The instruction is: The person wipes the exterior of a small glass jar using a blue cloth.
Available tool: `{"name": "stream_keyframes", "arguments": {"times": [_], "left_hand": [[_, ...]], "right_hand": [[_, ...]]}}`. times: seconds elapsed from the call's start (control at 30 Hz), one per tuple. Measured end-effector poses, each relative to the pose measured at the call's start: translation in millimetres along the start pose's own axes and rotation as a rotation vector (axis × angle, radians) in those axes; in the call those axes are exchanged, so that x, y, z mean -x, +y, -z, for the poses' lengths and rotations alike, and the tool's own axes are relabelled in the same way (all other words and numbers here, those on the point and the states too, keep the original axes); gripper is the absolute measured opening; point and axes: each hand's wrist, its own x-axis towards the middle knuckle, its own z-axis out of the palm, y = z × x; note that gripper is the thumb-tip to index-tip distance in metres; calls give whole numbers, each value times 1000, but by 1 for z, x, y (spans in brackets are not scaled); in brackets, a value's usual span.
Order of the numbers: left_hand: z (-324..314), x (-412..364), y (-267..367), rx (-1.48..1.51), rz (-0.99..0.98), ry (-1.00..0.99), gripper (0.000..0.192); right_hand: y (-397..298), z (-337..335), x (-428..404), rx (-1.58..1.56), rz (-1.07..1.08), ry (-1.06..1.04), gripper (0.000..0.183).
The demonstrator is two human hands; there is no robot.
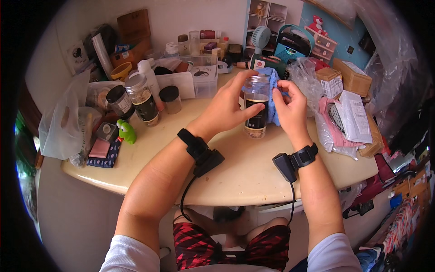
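Observation:
A clear jar with a silver lid and a black label [256, 114] stands upright on the table before me. My left hand [229, 103] is around its left side, the index finger at the lid and the thumb across the label. A blue cloth [273, 100] lies against the jar's right side and behind it. With thumb and fingers my right hand [291, 105] pinches the cloth's edge. Inside the jar some light brown pieces show near the bottom. A similar silver-lidded jar [142, 102] stands at the left, beside a black-lidded jar [120, 102] and a small black-lidded jar [170, 99].
The cream table [217, 183] has a curved front edge. A green frog toy [126, 132] and plastic bags [64, 119] are at left. Behind stand a clear plastic bin [205, 86], a handheld fan [260, 38] and a dark green box [268, 64]. Parcels [351, 78] crowd the right side.

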Motion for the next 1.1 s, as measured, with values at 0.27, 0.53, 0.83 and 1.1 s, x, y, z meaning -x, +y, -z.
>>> {"name": "stream_keyframes", "arguments": {"times": [0.27,0.53,0.83,1.1], "left_hand": [[0,0,-2,-5,-18,4,79],[-4,1,-6,-48,-57,73,79],[-3,0,-9,-48,-43,81,75],[-3,0,-5,-23,-2,57,74]], "right_hand": [[3,-1,0,-23,-62,-5,18],[-10,0,0,-30,52,-42,15],[-22,-2,0,-23,138,-105,13],[-12,-1,0,11,120,-72,13]]}}
